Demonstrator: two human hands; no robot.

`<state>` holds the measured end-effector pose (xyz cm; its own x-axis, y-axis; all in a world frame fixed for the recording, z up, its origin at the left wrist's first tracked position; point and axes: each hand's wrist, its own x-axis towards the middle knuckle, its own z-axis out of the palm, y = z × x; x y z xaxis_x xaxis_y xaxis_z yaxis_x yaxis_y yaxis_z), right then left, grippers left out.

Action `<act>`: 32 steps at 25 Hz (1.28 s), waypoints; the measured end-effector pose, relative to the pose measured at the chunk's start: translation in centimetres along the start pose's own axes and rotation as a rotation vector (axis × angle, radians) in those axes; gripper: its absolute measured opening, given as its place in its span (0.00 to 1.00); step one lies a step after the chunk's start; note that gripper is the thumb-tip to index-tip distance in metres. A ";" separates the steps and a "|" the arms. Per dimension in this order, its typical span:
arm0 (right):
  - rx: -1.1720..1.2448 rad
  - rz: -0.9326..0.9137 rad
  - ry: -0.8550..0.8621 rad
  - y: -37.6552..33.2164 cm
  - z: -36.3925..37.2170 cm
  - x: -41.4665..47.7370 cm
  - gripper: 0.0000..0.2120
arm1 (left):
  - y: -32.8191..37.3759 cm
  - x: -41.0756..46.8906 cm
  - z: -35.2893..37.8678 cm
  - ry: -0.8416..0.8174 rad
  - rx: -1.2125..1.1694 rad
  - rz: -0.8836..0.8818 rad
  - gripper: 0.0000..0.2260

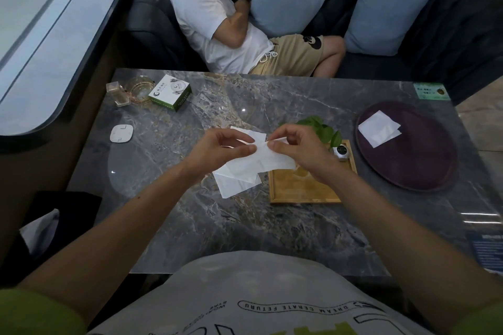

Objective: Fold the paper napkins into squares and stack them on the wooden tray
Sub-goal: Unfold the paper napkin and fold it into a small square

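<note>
Above the marble table (245, 226), my left hand (220, 149) and my right hand (296, 149) both pinch one white paper napkin (261, 162) and hold it up, partly folded. Beneath it another white napkin (234, 185) lies flat on the table. To the right is a square wooden tray (302, 190) with a small potted plant (324, 130) at its far corner; my right hand hides part of the tray. Farther right, a folded white napkin (379, 128) lies on a round dark purple tray (424, 163).
At the far left of the table stand a green and white box (170, 92), a glass ashtray (138, 88), a small clear holder (118, 94) and a white square coaster (121, 133). A person reclines on the dark sofa (449, 35) behind the table.
</note>
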<state>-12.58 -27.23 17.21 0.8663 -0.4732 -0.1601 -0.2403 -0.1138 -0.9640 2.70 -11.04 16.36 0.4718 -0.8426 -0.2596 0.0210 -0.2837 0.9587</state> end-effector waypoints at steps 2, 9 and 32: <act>-0.011 -0.005 -0.014 -0.1 0.0 0.0 0.08 | 0.1 0.2 0.2 -0.032 0.021 0.025 0.07; -0.027 0.002 -0.012 0.0 0.0 -0.1 0.01 | -0.1 0.4 0.6 -0.017 0.027 0.023 0.02; -0.091 -0.017 0.114 -0.2 -1.2 0.3 0.05 | -1.0 -0.4 -0.2 -0.039 -0.005 0.018 0.04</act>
<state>-12.82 -28.38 17.65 0.8165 -0.5659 -0.1139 -0.2691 -0.1987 -0.9424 2.64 -10.36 15.52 0.4373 -0.8648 -0.2468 0.0175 -0.2663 0.9637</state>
